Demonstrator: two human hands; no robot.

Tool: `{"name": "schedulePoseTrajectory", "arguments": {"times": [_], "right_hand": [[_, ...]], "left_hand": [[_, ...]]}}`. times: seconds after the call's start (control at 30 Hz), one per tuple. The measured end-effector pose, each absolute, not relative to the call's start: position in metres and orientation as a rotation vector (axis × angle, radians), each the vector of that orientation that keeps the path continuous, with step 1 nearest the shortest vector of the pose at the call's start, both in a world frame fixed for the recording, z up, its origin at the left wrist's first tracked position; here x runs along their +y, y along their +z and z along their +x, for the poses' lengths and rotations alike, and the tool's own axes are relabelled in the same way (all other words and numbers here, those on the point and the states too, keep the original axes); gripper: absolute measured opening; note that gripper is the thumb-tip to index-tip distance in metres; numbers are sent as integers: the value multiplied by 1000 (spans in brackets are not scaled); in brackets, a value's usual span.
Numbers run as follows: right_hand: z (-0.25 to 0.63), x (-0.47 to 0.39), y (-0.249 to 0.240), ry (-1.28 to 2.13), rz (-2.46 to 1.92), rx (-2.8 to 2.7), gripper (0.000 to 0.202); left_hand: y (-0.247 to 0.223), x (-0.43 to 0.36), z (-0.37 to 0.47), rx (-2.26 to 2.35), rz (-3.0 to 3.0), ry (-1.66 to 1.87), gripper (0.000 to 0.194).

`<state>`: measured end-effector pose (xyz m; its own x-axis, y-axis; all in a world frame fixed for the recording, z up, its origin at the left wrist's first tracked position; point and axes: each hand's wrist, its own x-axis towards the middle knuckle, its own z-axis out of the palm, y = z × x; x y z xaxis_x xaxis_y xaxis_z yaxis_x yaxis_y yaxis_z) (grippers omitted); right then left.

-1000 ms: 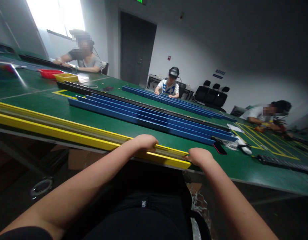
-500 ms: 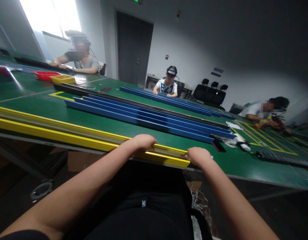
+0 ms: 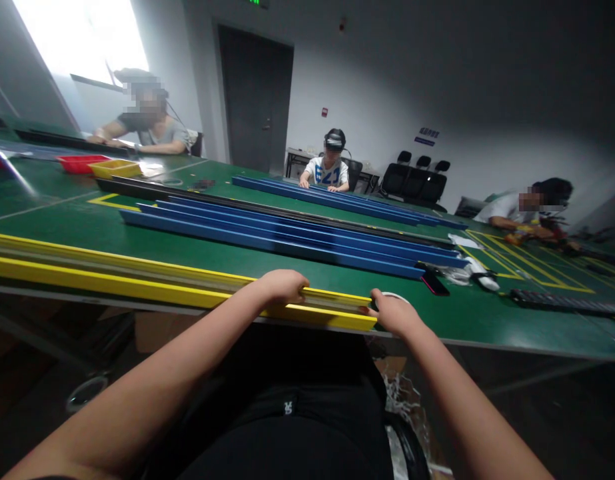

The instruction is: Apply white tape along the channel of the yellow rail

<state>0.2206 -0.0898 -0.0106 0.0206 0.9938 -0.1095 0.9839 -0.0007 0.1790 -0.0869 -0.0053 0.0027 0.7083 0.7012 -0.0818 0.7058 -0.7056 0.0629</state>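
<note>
A long yellow channel [image 3: 187, 293] lies along the near table edge, its open side up and a greyish strip inside. My left hand [image 3: 283, 287] is closed over it near the right end, fingertips curled inside the trough. At that right end is my right hand [image 3: 396, 315], its fingers bent toward the channel's end; what they hold is hidden. A thin white curved rim [image 3: 394, 295] shows just behind the right hand, mostly covered by it.
Several blue channels [image 3: 272, 243] and a black one [image 3: 132, 190] lie beyond on the green table [image 3: 332, 327]. A phone [image 3: 436, 283], a black ridged strip [image 3: 562, 303], a red tray [image 3: 82, 164] and a yellow tray [image 3: 116, 168] are around. Other people sit across.
The view has shifted slightly. The fingers of my right hand have spread a little at the channel's end, and the white rim behind it shows more. My left hand keeps its place on the channel.
</note>
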Motion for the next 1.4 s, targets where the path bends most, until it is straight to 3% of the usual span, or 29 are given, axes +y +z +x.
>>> {"name": "schedulePoseTrajectory", "arguments": {"times": [0.47,1.4], "right_hand": [[227,-96,-24,78,2252,2115,55],[228,-107,-35,129,2389,2123,54]], "left_hand": [[8,-9,-67,1285,2737,-209,29],[4,-22,59,1141,2765,-277,37]]}}
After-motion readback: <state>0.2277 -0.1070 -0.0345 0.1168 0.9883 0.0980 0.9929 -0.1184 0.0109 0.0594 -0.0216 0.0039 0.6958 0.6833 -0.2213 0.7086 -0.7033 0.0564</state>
